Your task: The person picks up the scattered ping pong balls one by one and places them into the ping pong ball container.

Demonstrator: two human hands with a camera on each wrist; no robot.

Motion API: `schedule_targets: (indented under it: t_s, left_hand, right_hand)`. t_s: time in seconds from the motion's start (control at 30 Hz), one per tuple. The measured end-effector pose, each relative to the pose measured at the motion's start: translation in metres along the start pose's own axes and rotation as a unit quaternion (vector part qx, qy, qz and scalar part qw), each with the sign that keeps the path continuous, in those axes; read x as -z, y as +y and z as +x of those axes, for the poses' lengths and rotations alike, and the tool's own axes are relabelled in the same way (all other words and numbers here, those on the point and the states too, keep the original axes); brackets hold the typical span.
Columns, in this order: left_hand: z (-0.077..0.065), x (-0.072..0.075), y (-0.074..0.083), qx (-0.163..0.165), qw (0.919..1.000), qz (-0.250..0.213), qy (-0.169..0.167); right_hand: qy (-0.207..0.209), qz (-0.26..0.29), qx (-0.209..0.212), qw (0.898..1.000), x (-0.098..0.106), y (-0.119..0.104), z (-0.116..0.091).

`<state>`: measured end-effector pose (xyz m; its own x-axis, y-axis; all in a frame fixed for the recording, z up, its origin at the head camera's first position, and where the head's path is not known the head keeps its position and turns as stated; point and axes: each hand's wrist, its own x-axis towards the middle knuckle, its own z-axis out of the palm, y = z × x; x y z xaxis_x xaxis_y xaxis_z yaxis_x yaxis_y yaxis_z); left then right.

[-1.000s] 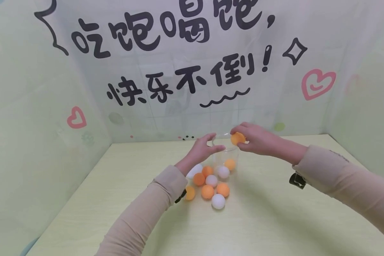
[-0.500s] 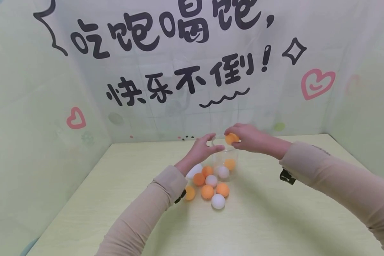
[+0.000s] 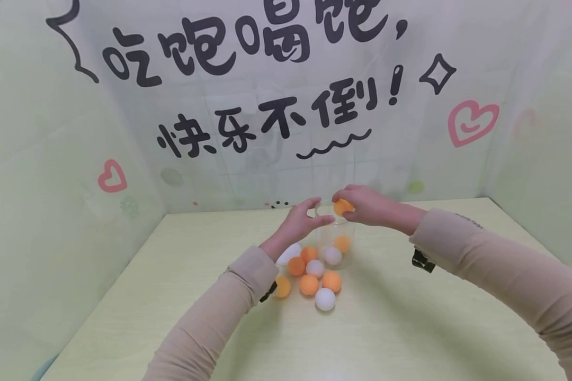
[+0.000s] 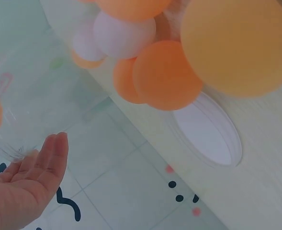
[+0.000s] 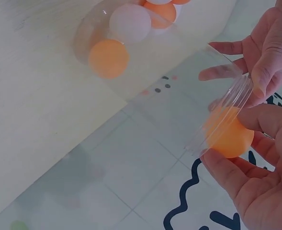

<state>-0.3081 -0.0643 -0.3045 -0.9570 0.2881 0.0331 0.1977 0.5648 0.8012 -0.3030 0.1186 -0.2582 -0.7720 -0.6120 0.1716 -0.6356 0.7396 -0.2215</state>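
A clear plastic jar (image 3: 322,237) stands upright on the table, with an orange ping-pong ball (image 5: 108,58) and a white ping-pong ball (image 5: 130,24) at its bottom. My left hand (image 3: 297,223) holds the jar near its rim from the left, thumb and fingers spread around it. At the jar's mouth, my right hand (image 3: 373,206) pinches another orange ping-pong ball (image 5: 231,134) between thumb and fingers. In the right wrist view this ball overlaps the ridged rim (image 5: 227,103).
Several loose orange and white balls, among them a white ball (image 3: 325,299) in front, lie on the pale table (image 3: 386,328) before the jar. A round white lid (image 4: 205,134) rests left of them, partly behind my left wrist. A printed curtain (image 3: 248,185) rises behind the table.
My right hand has moved left with the orange ping-pong ball, from the right side of the jar's rim to over its mouth. My left hand stays on the jar.
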Motion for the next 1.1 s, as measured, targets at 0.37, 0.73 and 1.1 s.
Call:
schedule_targets:
  t_s: [0.37, 0.73, 1.1]
  left_hand:
    - [0.0010, -0.0003, 0.0006, 0.002, 1.0000, 0.009, 0.000]
    - [0.0032, -0.0002, 0.0004, 0.001, 0.9999, 0.013, 0.000]
    - [0.0037, -0.0006, -0.0003, -0.005, 0.9999, 0.010, 0.005]
  right_hand:
    - [-0.001, 0.002, -0.007, 1.000, -0.0008, 0.0002, -0.0016]
    - [-0.005, -0.001, -0.007, 1.000, 0.0000, -0.0022, -0.0032]
    - [0.005, -0.019, 0.010, 1.000, -0.0025, 0.0010, -0.0022]
